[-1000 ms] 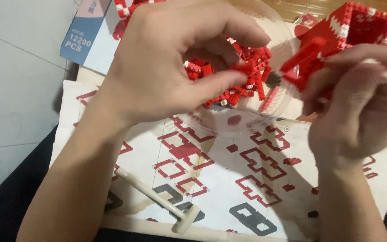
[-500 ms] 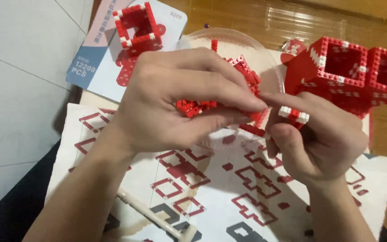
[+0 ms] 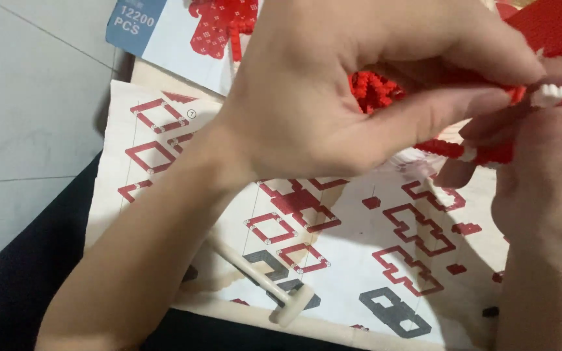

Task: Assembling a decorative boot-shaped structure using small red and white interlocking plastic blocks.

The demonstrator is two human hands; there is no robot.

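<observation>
A box [image 3: 164,26] is lying beyond the far left corner of the instruction sheet [image 3: 333,260], and a cream tool [image 3: 261,279] is resting on the sheet's near edge. Above the sheet, the left hand [image 3: 333,110] is pinching thumb and fingers together on a red brick strip [image 3: 463,151]. Behind it, loose red bricks [image 3: 375,88] are showing. At the sheet's right side, the right hand [image 3: 541,169] is gripping a red-and-white piece [image 3: 561,96], fingers closed on it

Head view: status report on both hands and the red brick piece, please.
Left hand and right hand pinch small red-and-white brick piece. Held above printed instruction sheet. White mallet-shaped tool lies below.
</observation>
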